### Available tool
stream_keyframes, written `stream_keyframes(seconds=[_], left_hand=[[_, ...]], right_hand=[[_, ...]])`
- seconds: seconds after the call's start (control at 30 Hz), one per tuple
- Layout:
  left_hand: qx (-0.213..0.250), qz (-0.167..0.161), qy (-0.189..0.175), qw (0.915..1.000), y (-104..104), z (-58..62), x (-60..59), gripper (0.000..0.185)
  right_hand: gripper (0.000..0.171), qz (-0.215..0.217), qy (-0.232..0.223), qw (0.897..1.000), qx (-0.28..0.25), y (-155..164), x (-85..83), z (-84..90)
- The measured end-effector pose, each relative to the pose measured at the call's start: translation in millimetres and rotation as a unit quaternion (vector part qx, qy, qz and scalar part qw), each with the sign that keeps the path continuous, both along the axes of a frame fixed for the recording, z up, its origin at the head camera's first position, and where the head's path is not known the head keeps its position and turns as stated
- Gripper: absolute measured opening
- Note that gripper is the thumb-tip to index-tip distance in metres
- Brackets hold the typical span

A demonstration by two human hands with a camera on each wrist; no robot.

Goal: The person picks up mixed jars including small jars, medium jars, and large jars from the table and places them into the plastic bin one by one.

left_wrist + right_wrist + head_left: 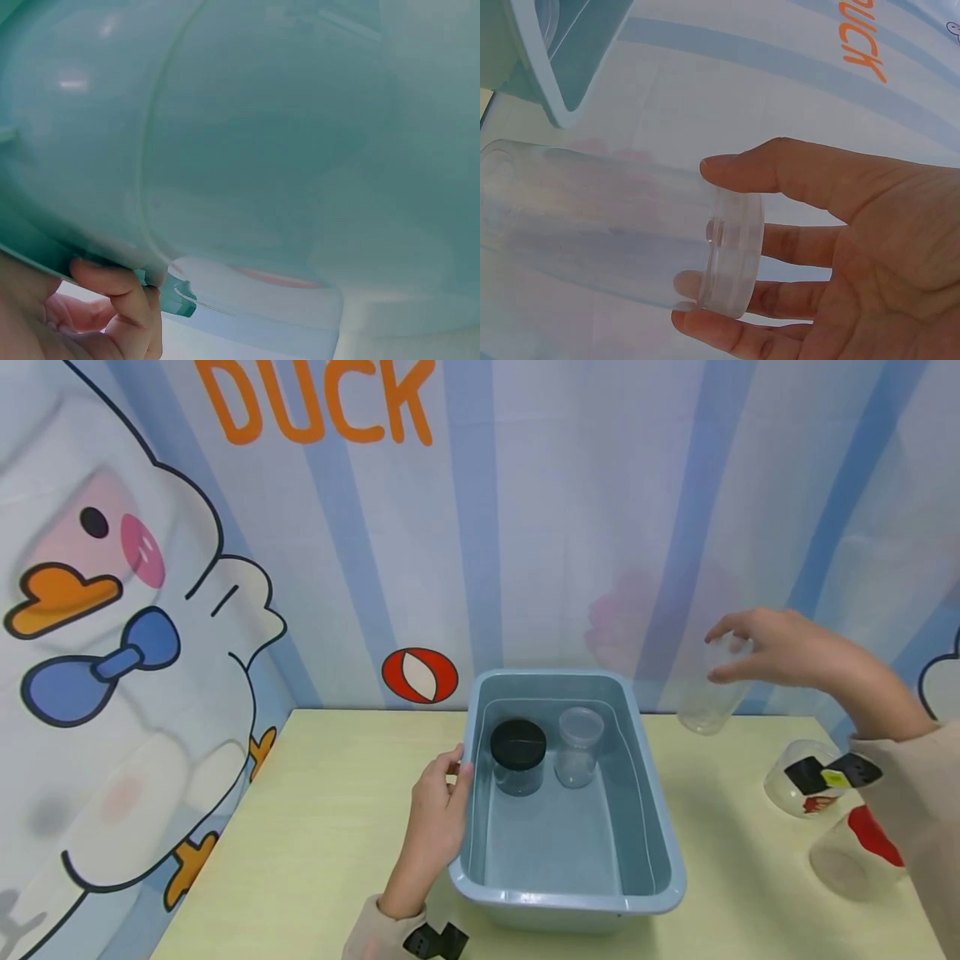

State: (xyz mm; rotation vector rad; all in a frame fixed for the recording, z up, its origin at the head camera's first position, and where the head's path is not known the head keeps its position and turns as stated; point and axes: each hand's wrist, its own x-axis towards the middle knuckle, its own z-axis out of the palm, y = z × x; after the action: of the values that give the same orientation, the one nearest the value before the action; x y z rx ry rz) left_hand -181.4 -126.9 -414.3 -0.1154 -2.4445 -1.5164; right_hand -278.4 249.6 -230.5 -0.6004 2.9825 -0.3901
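My right hand [787, 647] grips a tall clear jar [701, 714] around its lidded top, at the right of the tub near the back of the table. In the right wrist view the thumb and fingers of the hand [885, 240] close around the translucent lid [739, 255]. With curled fingers, my left hand [438, 818] holds the left rim of a light blue plastic tub [570, 903]. Inside the tub, towards the back, stand a short jar with a black lid [517, 756] and a slimmer clear jar [579, 747].
Right of the tub, a clear jar [787, 777] and another with a red lid [873, 835] are on the pale yellow table [345, 793], partly behind my right sleeve. A duck-printed curtain [547, 527] hangs along the table's back edge.
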Motion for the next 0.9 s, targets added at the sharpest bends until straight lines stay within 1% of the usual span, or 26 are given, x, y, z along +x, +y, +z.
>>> stream_keyframes(seconds=[0.2, 0.4, 0.67, 0.9], left_hand=[[-0.007, 0.005, -0.004, 1.0000, 1.4, 0.9, -1.2, 0.042], [-0.006, 0.006, -0.004, 1.0000, 1.8, 0.8, -0.8, 0.042], [-0.009, 0.007, -0.001, 0.9999, 2.1, 1.3, -0.6, 0.042], [-0.005, 0.004, 0.003, 1.0000, 3.2, 0.4, -0.6, 0.042]], right_hand=[[0.053, 0.003, 0.004, 1.000, -0.007, -8.6, 5.4, 4.6], [0.053, 0.014, 0.009, 1.000, -0.019, -17.7, 7.0, 6.0], [0.051, 0.034, 0.019, 0.999, -0.019, -30.6, 8.4, 10.7], [0.051, 0.056, 0.025, 0.998, -0.030, -42.0, 11.3, 11.6]])
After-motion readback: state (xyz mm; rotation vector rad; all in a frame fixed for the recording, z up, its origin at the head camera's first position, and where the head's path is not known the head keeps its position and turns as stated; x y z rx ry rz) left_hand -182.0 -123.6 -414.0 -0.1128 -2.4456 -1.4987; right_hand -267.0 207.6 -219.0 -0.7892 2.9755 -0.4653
